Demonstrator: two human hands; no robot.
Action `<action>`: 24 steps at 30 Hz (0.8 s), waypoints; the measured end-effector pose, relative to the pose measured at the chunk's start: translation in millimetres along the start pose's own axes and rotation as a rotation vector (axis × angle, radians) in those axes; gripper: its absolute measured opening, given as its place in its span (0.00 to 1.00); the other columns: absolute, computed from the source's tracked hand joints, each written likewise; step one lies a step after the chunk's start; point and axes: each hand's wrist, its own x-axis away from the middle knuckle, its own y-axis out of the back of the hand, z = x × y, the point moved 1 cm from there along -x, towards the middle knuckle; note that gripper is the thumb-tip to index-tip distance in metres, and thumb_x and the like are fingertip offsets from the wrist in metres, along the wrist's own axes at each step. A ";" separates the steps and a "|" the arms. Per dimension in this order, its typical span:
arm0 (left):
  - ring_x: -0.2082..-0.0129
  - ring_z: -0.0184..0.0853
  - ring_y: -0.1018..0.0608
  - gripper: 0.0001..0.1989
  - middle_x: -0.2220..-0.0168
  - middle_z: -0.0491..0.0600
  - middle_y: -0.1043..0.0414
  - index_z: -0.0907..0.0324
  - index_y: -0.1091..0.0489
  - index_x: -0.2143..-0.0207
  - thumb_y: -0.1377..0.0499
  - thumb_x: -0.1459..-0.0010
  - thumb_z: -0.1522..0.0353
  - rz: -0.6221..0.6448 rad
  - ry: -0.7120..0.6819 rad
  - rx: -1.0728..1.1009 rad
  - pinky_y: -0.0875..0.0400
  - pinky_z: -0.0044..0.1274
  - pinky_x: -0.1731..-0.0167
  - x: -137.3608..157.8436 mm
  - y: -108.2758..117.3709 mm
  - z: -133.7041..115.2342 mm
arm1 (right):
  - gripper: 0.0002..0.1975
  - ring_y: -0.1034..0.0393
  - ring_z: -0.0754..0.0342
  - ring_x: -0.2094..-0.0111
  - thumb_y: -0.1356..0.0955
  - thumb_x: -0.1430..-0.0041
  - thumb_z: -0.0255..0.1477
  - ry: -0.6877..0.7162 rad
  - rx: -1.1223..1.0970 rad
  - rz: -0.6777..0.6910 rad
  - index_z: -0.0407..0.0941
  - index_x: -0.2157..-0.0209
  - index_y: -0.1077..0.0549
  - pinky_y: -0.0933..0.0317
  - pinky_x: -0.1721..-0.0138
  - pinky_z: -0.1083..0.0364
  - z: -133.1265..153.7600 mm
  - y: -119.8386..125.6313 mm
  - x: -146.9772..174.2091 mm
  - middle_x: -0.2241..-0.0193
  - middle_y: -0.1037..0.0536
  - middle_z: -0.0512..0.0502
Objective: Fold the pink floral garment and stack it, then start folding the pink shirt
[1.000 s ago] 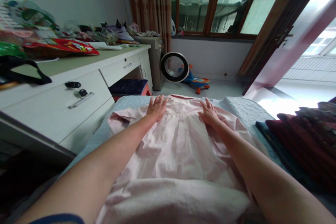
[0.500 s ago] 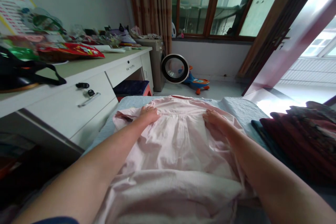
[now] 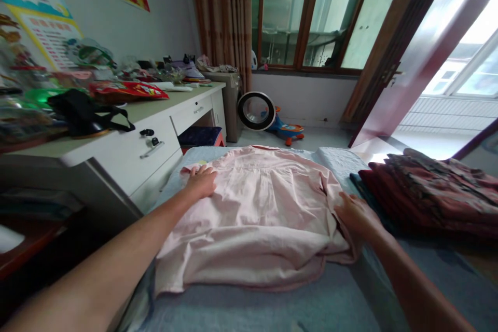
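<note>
A pale pink shirt (image 3: 260,202) lies spread with its back up and its collar at the far end. Its hem is rumpled in a thick fold toward me. My left hand (image 3: 202,181) rests on the shirt's left shoulder, palm down with the fingers stretched out. At the right side, my right hand (image 3: 356,212) has its fingers closed on the shirt's edge near the sleeve. Part of that sleeve is hidden under the hand. Beneath the shirt is a light blue bedcover (image 3: 249,306).
A stack of folded dark clothes (image 3: 431,192) stands at the right. Along the left runs a white desk (image 3: 120,166) with a red packet (image 3: 128,92) and a black strapped item (image 3: 85,114). Beyond are an open washer door (image 3: 257,110) and a blue-orange ride-on toy (image 3: 288,128).
Both hands have moved outward from the upper back to the shirt's sides, the right one also toward me. The hem now lies nearer the middle of the view. The camera has shifted.
</note>
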 end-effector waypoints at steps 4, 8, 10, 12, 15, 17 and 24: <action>0.35 0.47 0.37 0.25 0.35 0.56 0.37 0.56 0.32 0.41 0.43 0.40 0.61 0.065 -0.238 0.154 0.45 0.39 0.36 43.7 20.3 -35.7 | 0.26 0.23 0.37 0.60 0.32 0.46 0.42 -0.097 0.017 0.036 0.45 0.48 0.27 0.33 0.60 0.47 -4.6 5.5 30.3 0.61 0.19 0.32; 0.36 0.41 0.35 0.25 0.37 0.52 0.34 0.53 0.31 0.42 0.44 0.40 0.57 0.138 -0.440 0.353 0.43 0.31 0.36 98.1 36.7 -67.7 | 0.23 0.24 0.43 0.70 0.31 0.49 0.38 -0.073 -0.081 0.101 0.42 0.53 0.27 0.35 0.70 0.52 12.2 4.7 41.3 0.71 0.20 0.41; 0.35 0.40 0.35 0.26 0.36 0.51 0.35 0.52 0.32 0.42 0.42 0.41 0.56 0.157 -0.485 0.402 0.43 0.30 0.36 122.8 39.8 -81.7 | 0.14 0.28 0.48 0.74 0.31 0.49 0.33 -0.087 -0.139 0.127 0.43 0.60 0.26 0.39 0.72 0.55 19.9 5.4 43.0 0.77 0.23 0.47; 0.34 0.42 0.37 0.29 0.34 0.52 0.38 0.53 0.33 0.41 0.39 0.44 0.56 0.147 -0.509 0.394 0.44 0.32 0.35 143.8 39.0 -95.9 | 0.06 0.29 0.52 0.73 0.32 0.53 0.25 -0.111 -0.184 0.119 0.44 0.69 0.27 0.41 0.72 0.57 24.2 9.8 42.7 0.78 0.24 0.49; 0.32 0.47 0.42 0.35 0.31 0.56 0.45 0.54 0.36 0.38 0.35 0.48 0.57 0.046 -0.543 0.359 0.47 0.37 0.34 169.1 32.5 -117.9 | 0.06 0.30 0.53 0.73 0.35 0.54 0.21 -0.164 -0.214 0.125 0.44 0.73 0.28 0.41 0.70 0.58 24.3 24.6 39.5 0.78 0.25 0.50; 0.31 0.50 0.45 0.39 0.30 0.57 0.50 0.52 0.40 0.35 0.34 0.49 0.58 -0.055 -0.569 0.352 0.49 0.40 0.34 182.4 26.8 -131.9 | 0.07 0.28 0.51 0.69 0.36 0.50 0.22 -0.183 -0.222 -0.036 0.44 0.69 0.27 0.38 0.65 0.57 22.8 39.5 36.4 0.74 0.23 0.47; 0.37 0.50 0.36 0.34 0.36 0.56 0.39 0.50 0.34 0.40 0.34 0.48 0.55 -0.041 -0.628 0.300 0.44 0.42 0.37 197.3 4.1 -163.1 | 0.24 0.43 0.43 0.36 0.36 0.50 0.22 0.149 -0.232 -0.412 0.42 0.50 0.26 0.45 0.38 0.49 23.2 52.6 48.5 0.38 0.37 0.35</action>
